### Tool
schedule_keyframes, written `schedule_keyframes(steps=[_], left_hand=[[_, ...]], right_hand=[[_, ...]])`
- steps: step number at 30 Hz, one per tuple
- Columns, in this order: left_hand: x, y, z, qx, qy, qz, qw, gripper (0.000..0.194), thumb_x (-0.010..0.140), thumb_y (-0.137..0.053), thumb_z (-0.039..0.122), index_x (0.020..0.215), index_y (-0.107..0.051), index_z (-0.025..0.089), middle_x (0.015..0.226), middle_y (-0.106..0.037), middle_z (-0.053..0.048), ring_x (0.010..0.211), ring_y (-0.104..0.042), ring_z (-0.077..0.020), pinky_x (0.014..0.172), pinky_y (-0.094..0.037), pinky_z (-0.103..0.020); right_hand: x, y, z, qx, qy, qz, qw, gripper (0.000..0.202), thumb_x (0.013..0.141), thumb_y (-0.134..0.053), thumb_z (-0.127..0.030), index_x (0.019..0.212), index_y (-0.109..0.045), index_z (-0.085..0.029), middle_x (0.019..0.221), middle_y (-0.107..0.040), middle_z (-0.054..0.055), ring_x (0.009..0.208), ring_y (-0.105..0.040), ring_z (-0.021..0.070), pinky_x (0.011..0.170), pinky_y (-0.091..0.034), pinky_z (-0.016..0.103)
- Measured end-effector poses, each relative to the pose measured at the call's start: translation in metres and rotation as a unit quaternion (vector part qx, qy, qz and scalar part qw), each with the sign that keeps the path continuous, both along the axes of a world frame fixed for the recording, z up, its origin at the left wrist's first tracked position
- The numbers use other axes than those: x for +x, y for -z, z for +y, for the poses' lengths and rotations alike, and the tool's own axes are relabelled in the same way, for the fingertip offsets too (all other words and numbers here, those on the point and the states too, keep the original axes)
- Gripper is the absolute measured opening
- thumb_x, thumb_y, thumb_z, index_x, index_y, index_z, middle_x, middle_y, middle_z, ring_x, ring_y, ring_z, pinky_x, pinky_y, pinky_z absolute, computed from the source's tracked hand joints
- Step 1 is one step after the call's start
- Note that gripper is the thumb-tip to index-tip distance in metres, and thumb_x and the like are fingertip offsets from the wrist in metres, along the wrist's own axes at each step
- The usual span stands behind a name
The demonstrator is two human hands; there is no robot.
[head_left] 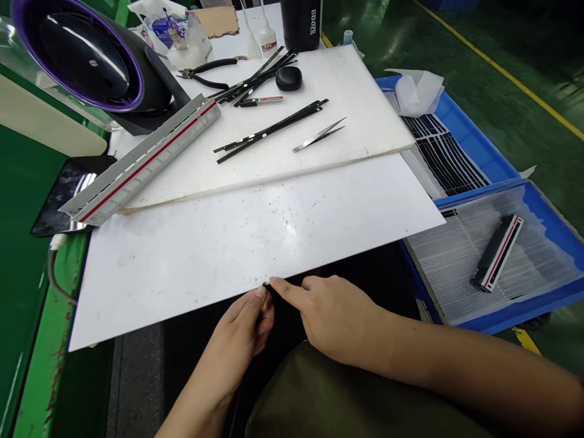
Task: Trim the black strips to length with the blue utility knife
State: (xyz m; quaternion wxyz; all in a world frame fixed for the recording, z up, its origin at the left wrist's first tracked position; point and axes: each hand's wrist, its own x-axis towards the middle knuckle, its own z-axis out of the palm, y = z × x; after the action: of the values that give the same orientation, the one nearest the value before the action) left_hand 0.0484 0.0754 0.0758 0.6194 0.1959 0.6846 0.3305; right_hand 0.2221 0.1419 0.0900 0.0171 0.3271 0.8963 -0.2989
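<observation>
At the front edge of the white sheet (pixel 191 267), my left hand (pixel 246 319) is closed, thumb against fingers. A tiny dark tip (pixel 266 285) shows at the pinch; the rest of what it holds is hidden. My right hand (pixel 335 316) reaches in from the right, its index finger stretched to the sheet's edge beside that tip. Its other fingers are curled under and partly hidden. Dark specks lie on the sheet near both fingertips. Farther back on a white foam board (pixel 365 131) lie tweezers (pixel 319 135) and thin black strips (pixel 271 129).
More black strips (pixel 255 79), a red-and-black pen-like tool (pixel 262 101), a black case (pixel 289 78) and pliers (pixel 207 70) lie farther back. A long grey carton (pixel 146 161) and a fan (pixel 91 58) stand left. Blue trays (pixel 493 240) at right hold strips and a dark bar (pixel 497 252).
</observation>
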Motion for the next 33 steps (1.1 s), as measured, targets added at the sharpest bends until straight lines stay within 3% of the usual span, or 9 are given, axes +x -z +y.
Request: schedule_keyframes(steps=[11, 19, 28, 33], left_hand=[[-0.001, -0.002, 0.001, 0.000, 0.009, 0.000, 1.000, 0.046, 0.086, -0.059, 0.059, 0.068, -0.046, 0.019, 0.056, -0.035, 0.007, 0.048, -0.026, -0.0063, 0.042, -0.020, -0.017], [-0.001, -0.003, 0.000, -0.007, 0.007, -0.001, 1.000, 0.046, 0.086, -0.060, 0.059, 0.068, -0.047, 0.019, 0.057, -0.034, 0.006, 0.049, -0.025, -0.0071, 0.043, -0.020, -0.018], [-0.004, 0.002, -0.002, 0.005, 0.025, -0.001, 1.000, 0.047, 0.087, -0.058, 0.061, 0.068, -0.047, 0.019, 0.057, -0.034, 0.006, 0.049, -0.026, -0.0080, 0.042, -0.021, -0.019], [-0.003, 0.001, -0.001, 0.001, 0.022, 0.000, 1.000, 0.049, 0.086, -0.059, 0.062, 0.067, -0.047, 0.019, 0.057, -0.033, 0.006, 0.049, -0.026, -0.0078, 0.043, -0.021, -0.019]], right_hand=[[0.001, -0.002, 0.006, -0.038, -0.006, 0.035, 0.999, 0.063, 0.090, -0.038, -0.011, 0.152, -0.041, -0.023, 0.097, -0.073, 0.009, 0.080, -0.067, 0.0226, 0.067, -0.043, 0.033], [0.002, -0.002, 0.012, -0.020, -0.019, 0.019, 0.999, 0.062, 0.089, -0.041, -0.011, 0.148, -0.046, -0.026, 0.081, -0.069, 0.006, 0.065, -0.062, 0.0197, 0.058, -0.037, 0.031], [0.002, -0.001, 0.011, -0.066, -0.006, 0.044, 0.997, 0.062, 0.090, -0.041, -0.010, 0.151, -0.043, -0.025, 0.102, -0.073, 0.009, 0.085, -0.067, 0.0222, 0.074, -0.045, 0.033], [0.002, -0.003, 0.012, -0.079, -0.009, 0.040, 0.996, 0.063, 0.089, -0.044, -0.009, 0.151, -0.043, -0.023, 0.103, -0.073, 0.009, 0.087, -0.066, 0.0212, 0.078, -0.046, 0.032]])
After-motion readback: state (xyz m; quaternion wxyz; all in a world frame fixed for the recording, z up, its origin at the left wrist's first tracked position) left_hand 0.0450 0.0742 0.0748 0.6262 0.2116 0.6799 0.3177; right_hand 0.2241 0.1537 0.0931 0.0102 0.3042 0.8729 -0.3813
